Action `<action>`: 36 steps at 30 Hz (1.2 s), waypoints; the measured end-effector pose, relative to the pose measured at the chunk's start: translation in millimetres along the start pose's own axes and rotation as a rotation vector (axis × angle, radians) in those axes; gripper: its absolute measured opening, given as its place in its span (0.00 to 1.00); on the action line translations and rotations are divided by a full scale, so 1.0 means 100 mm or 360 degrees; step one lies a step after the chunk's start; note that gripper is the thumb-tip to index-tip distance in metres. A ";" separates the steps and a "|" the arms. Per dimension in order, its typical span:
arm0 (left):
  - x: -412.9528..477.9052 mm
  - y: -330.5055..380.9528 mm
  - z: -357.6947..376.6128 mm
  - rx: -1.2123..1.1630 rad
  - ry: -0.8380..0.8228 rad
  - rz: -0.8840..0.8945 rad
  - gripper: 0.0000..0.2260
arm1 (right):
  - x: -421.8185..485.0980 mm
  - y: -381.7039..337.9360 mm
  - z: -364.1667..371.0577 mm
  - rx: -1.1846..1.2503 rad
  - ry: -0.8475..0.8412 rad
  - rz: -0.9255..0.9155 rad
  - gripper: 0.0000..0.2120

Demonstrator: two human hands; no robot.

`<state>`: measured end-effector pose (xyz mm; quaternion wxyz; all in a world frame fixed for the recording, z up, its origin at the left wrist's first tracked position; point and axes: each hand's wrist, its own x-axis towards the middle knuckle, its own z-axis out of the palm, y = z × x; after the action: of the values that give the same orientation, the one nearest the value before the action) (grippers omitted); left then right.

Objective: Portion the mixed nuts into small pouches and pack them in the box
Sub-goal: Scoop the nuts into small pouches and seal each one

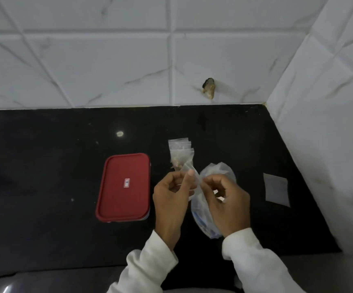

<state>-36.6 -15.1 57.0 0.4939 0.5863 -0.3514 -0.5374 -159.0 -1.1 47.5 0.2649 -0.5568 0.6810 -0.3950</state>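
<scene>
Both hands were over the black stone counter, just right of the red-lidded rectangular plastic box, which had its lid on. Left hand pinched a small clear plastic pouch between thumb and curled fingers. Right hand pinched its other edge, fingers curled. Larger clear plastic bag lay under the right hand. Nut-filled pouch and a stack of clear pouches lay beyond the box's far right corner. Flat clear pouch lay well right of the box.
</scene>
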 end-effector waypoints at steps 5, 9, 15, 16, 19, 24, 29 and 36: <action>0.06 -0.04 -0.34 -0.0132 -0.0003 -0.0086 0.07 | -0.11 -0.18 0.27 0.0094 -0.0100 -0.0129 0.05; 0.10 -0.09 -0.53 -0.0175 -0.0045 -0.0088 0.07 | -0.17 -0.29 0.45 -0.0115 -0.0187 -0.0119 0.17; 0.19 -0.11 -0.63 -0.0199 -0.0088 -0.0140 0.04 | -0.18 -0.32 0.58 -0.0053 -0.0158 -0.0154 0.13; 0.21 -0.11 -0.63 -0.0199 -0.0093 -0.0162 0.04 | -0.18 -0.31 0.59 0.0022 -0.0145 -0.0177 0.10; 0.24 -0.13 -0.63 -0.0197 -0.0128 -0.0208 0.05 | -0.17 -0.33 0.56 0.0128 -0.0136 -0.0153 0.07; 0.27 -0.16 -0.61 -0.0072 -0.0175 -0.0125 0.04 | -0.13 -0.36 0.52 0.0281 -0.0188 0.0129 0.05; 0.29 -0.15 -0.55 0.0170 -0.0194 0.0142 0.07 | -0.06 -0.31 0.46 0.0194 -0.0246 0.0139 0.08; 0.31 -0.12 -0.50 0.0314 -0.0212 0.0339 0.08 | 0.05 -0.22 0.35 0.0062 -0.0246 0.0158 0.02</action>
<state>16.3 -30.8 33.8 0.4637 0.5546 -0.4946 -0.4825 -120.4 -16.0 47.4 0.3467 -0.5459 0.6775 -0.3503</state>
